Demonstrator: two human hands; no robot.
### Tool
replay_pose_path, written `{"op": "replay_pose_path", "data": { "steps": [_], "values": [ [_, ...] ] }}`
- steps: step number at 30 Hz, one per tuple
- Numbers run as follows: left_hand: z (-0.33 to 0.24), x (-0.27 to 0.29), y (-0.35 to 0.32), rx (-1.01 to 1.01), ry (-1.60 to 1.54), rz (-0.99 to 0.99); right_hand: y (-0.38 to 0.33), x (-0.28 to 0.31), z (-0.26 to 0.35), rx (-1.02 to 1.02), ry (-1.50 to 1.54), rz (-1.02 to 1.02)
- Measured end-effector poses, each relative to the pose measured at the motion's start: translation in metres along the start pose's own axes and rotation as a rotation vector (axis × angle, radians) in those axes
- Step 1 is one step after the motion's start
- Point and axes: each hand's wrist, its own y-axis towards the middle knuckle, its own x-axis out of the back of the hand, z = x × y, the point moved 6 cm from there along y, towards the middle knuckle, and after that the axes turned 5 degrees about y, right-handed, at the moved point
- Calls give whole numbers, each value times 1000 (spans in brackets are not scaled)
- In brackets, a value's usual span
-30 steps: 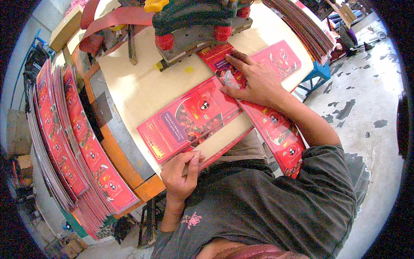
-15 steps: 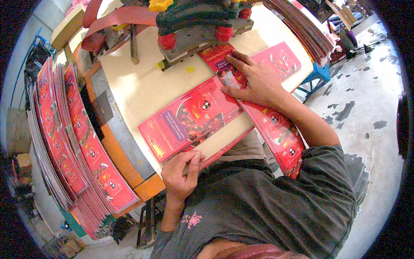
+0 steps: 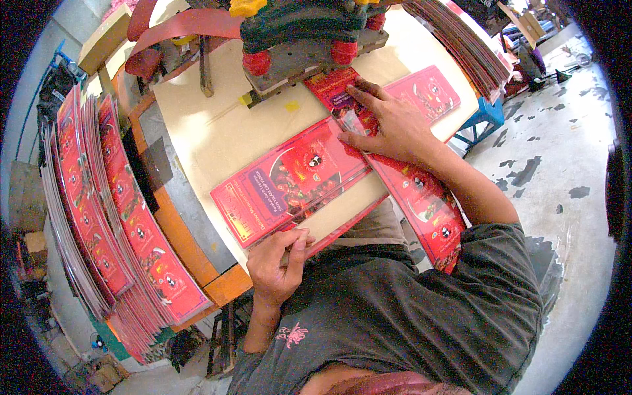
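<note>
My right hand lies spread on a long red printed strip with glossy food pictures. The strip's far end reaches the base of a dark green machine with red feet; its near end hangs over the table edge beside my right arm. Another red printed strip lies crosswise on the table and meets the long strip near my right thumb. My left hand is at the table's near edge, thumb and fingers pinched together by that strip's lower left corner. What sits in the pinch, if anything, is hidden.
Stacks of red printed strips stand at the left of the cream-topped table. A pale red sheet lies right of my hand. A reddish curved band and a metal bar are behind. More stacked sheets stand far right.
</note>
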Motion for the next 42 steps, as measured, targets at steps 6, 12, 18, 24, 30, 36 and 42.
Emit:
{"op": "replay_pose_path", "data": {
  "steps": [6,12,18,24,30,36,42],
  "values": [
    [-5,2,3,-28,33,3,0,0,-2,17,17,-33],
    [-5,1,4,-35,34,-13,1,5,3,-32,0,26],
    [-2,-1,2,-5,19,0,2,4,2,10,40,25],
    [0,-2,2,24,24,16,4,0,-3,0,39,28],
    [0,-2,1,18,14,-2,3,4,0,20,40,12],
    [0,1,1,3,41,-20,7,9,-6,50,34,25],
    [0,1,2,22,13,-32,8,12,-25,163,112,8]
  ]
}}
